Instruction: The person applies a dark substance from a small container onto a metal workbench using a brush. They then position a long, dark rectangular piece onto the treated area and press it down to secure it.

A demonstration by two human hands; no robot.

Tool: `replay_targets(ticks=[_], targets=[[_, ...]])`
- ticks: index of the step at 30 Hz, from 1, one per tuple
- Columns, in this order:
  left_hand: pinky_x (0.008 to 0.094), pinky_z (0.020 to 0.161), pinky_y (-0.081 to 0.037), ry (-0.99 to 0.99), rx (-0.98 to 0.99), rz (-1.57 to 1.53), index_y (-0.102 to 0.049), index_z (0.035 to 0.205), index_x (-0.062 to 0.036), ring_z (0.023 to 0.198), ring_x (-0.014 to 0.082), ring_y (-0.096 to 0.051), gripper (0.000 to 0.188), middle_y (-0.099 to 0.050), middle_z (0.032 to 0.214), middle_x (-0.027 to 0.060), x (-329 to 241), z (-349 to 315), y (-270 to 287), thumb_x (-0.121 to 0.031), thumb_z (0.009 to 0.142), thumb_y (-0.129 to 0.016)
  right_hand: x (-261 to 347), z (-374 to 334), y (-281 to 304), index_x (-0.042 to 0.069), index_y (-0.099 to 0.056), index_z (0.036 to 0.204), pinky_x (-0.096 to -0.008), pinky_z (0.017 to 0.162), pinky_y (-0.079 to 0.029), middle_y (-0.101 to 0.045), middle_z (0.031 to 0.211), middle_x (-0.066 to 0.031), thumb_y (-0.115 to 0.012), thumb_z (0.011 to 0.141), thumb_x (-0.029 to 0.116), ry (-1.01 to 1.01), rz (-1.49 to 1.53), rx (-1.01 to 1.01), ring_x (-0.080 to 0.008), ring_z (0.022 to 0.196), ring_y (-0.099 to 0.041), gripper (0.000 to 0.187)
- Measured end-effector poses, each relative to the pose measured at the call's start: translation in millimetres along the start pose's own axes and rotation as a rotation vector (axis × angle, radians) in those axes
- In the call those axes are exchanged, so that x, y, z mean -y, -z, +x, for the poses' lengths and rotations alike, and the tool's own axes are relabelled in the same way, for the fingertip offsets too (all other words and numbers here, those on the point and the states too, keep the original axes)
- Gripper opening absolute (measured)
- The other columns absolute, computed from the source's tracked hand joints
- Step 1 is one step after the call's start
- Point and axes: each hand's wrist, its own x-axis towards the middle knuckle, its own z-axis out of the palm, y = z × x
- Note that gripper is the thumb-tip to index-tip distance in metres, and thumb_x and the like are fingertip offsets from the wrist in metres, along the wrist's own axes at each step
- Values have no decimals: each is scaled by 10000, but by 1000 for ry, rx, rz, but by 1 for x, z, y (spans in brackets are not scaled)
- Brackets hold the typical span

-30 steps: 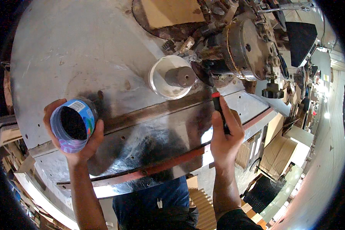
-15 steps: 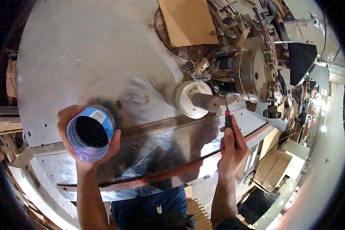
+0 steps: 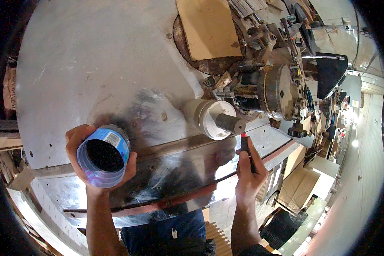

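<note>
My left hand (image 3: 82, 147) is wrapped round a plastic tub (image 3: 123, 147) with a blue label. Its open mouth tilts toward me, and the inside is dark; what it holds cannot be made out. In my right hand (image 3: 248, 177) is a slim tool (image 3: 244, 145) with a black handle and a red collar. Its tip is hidden behind the end of a dark metal shaft (image 3: 231, 123). That shaft sticks out of a white cylindrical collar (image 3: 203, 117) on the metal table (image 3: 94, 64). The tool's red collar is right beside the shaft's end.
A brown board (image 3: 211, 30) lies over a round rusty plate at the back. Right of the white collar stands a heavy motor-like cylinder (image 3: 281, 91) with clamps and rods around it. A reddish strip (image 3: 192, 190) runs along the table's near edge.
My right hand has moved left and slightly down, bringing the tool beside the shaft's end; its thin metal part no longer shows. My left hand still holds the tub, slightly lower in view.
</note>
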Motion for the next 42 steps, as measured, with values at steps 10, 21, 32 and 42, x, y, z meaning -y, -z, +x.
replay_targets(ticks=[10, 21, 32, 42], targets=[[473, 999, -501, 32, 1, 43, -472, 1448, -51, 1181, 311, -579, 962, -568, 1287, 141, 7, -9, -2, -371, 696, -980, -5, 13, -19, 19, -761, 1423, -335, 896, -569, -766, 1136, -118, -789, 955, -60, 288, -225, -90, -206, 998, -700, 476], [493, 1024, -489, 55, -45, -29, -470, 1462, -49, 1189, 326, -579, 964, -570, 1294, 147, 5, -9, -3, -361, 699, -969, 13, -3, -41, 45, -769, 1418, -379, 899, -575, -741, 1127, -124, -819, 944, -19, 253, -270, -239, -249, 1007, -695, 481], [482, 1017, -496, 80, -34, -44, -466, 1472, -48, 1190, 319, -582, 989, -566, 1306, 147, 6, -12, -1, -361, 688, -982, 31, -23, -57, 39, -649, 1568, -383, 942, -556, -649, 1250, -152, -752, 983, -41, 236, -212, -153, -264, 1106, -638, 600], [484, 1008, -505, 86, -50, -69, -466, 1470, -44, 1191, 326, -589, 994, -571, 1310, 157, 5, -11, -3, -370, 693, -993, 33, -32, -64, 25, -615, 1605, -354, 934, -555, -656, 1279, -127, -711, 1042, 3, 290, -205, -187, -229, 1124, -641, 571]])
